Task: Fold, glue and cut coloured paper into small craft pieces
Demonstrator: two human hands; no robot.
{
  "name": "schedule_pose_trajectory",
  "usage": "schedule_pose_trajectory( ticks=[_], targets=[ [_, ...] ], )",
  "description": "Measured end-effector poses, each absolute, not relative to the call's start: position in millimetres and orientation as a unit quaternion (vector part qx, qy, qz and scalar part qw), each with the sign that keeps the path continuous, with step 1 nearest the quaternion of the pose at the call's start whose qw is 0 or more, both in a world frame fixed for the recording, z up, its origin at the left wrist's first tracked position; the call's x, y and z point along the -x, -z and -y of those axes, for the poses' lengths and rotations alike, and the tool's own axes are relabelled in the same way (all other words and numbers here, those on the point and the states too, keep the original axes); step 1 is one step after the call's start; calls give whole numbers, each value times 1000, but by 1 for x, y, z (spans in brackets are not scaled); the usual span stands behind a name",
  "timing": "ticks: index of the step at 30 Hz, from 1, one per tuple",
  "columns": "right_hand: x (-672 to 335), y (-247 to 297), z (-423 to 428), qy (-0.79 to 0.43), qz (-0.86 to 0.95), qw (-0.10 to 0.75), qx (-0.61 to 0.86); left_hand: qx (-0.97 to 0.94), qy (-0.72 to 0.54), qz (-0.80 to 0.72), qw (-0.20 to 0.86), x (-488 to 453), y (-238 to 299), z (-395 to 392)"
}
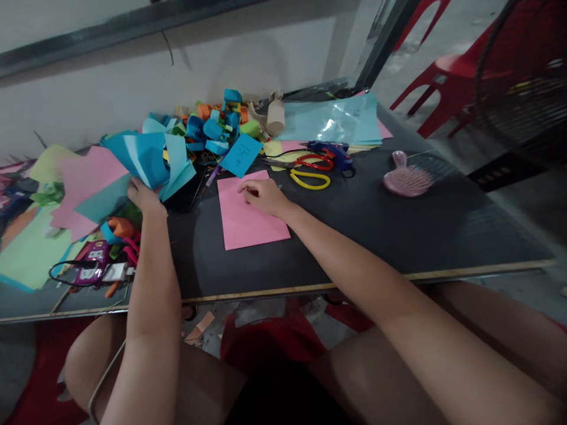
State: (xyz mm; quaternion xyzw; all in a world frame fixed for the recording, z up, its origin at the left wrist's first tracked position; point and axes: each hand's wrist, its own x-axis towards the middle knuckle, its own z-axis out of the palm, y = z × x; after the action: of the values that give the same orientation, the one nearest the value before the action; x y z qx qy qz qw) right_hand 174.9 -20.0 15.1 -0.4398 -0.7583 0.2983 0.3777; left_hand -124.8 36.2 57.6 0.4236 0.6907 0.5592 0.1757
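A pink sheet of paper (253, 227), perhaps several in a stack, lies on the dark table in front of me. My right hand (264, 198) rests on its upper part with the fingers loosely bent and apart, holding nothing I can see. To the left, my left hand (145, 198) is at the lower edge of a curled blue sheet of paper (144, 159), with its fingers closed at the edge and partly hidden. A light blue sheet (177, 168) stands bent beside it. Blue-green paper (104, 203) and pink paper (91, 177) lie left of that hand.
Behind are a pile of coloured paper rings (212, 127), a blue note (241, 155) and a cardboard tube (275, 118). Red-handled scissors (315, 160), yellow handles (310, 179), a blue glue gun (334, 154) and a pink hairbrush (407, 180) lie rightward. A fan (522, 82) stands right.
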Motion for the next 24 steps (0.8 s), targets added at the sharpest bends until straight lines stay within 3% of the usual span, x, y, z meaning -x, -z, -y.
schedule_pose_trajectory(
  ticks=[3,10,15,20,24],
  targets=[
    [-175,-14,20,-290,762,378,439,-306,-604,-678,287,119,-65,-33],
    [-175,-16,21,-300,758,378,438,-400,-603,-581,373,117,-74,-20],
    [-175,-15,20,-286,763,375,442,-336,-598,-717,124,120,-68,-23],
    [-174,-13,18,-287,767,372,437,-389,-565,-711,-150,134,-67,-7],
    [-174,-14,19,-283,770,368,438,-548,-425,-689,-213,134,-62,-1]
  ],
)
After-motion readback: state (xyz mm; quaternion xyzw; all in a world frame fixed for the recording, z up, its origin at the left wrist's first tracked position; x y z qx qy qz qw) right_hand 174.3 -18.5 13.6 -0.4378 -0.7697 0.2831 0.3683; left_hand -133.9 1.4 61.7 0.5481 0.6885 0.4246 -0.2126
